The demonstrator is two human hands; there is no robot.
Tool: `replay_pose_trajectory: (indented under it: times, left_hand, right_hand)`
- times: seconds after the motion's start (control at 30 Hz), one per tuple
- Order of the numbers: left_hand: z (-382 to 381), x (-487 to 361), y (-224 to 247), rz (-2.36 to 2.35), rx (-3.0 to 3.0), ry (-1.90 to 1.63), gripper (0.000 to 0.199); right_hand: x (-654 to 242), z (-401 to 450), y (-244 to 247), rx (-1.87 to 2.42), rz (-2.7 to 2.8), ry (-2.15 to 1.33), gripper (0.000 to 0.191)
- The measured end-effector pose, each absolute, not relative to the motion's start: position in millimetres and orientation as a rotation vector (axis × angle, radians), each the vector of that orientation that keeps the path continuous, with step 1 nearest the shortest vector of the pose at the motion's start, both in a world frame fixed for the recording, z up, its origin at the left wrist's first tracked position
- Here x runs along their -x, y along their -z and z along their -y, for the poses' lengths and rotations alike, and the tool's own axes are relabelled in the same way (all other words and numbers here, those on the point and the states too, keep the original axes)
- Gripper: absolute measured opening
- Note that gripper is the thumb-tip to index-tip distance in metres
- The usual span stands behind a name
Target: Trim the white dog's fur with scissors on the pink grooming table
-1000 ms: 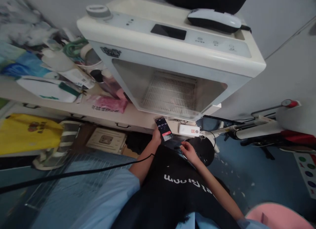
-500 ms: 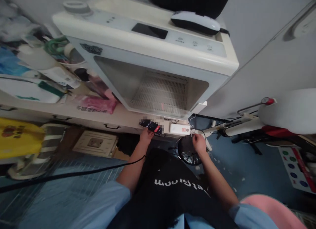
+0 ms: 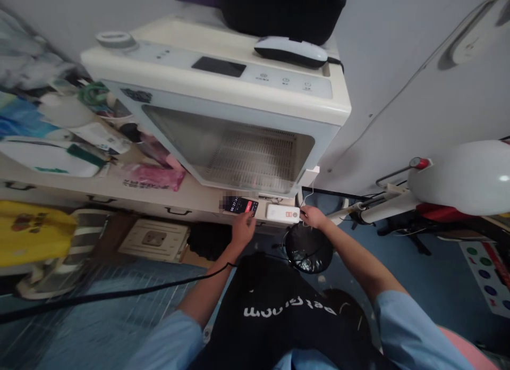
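Observation:
On the narrow counter edge below the cabinet, a phone (image 3: pixel 238 204) lies with its screen lit, showing a timer and a red button. My left hand (image 3: pixel 244 228) is closed at the phone's near right edge, its fingertips partly hidden. Just to the right, a white power bank (image 3: pixel 282 213) rests on the same edge. At its right end my right hand (image 3: pixel 313 217) pinches a thin cable (image 3: pixel 303 221); the plug is too small to make out.
A white cabinet with a clear door (image 3: pixel 239 101) stands over the counter, carrying a pet clipper (image 3: pixel 290 52) on top. Bottles (image 3: pixel 99 133) and a pink packet (image 3: pixel 153 177) lie left. Below right sits a black-lined bin (image 3: pixel 309 247); a white lamp-like head (image 3: pixel 458 170) juts in.
My right hand has come in against the power bank's right end. The phone has turned more level, and my left hand has shifted to its right part. The camera view has swung slightly right.

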State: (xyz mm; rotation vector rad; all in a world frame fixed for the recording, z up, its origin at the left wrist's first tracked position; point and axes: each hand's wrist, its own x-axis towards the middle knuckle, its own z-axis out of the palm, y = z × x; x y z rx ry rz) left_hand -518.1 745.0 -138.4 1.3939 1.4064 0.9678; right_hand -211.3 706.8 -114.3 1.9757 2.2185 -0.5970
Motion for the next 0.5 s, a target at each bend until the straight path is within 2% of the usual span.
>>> replay_pose_trajectory:
  times: [0.13, 0.2, 0.33, 0.5]
  left_hand:
    - [-743.7, 468.1, 133.0, -1.063, -2.064, -0.500, 0.050]
    - [-748.1, 449.4, 129.8, -1.036, -2.193, -0.372, 0.058]
    - [-756.9, 437.4, 124.9, -1.041, -2.289, -0.310, 0.047]
    - [-761.6, 445.5, 123.6, -1.037, -2.306, -0.295, 0.047]
  right_hand:
    - [208.9, -702.0, 120.8, -1.909, -2.214, 0.514, 0.030]
    - [209.7, -701.3, 121.0, -1.891, -2.214, 0.520, 0.031]
    - [211.6, -699.7, 118.9, -1.892, -2.191, 0.554, 0.034]
    - [198.0, -689.3, 120.1, -1.977, -2.130, 0.593, 0.033]
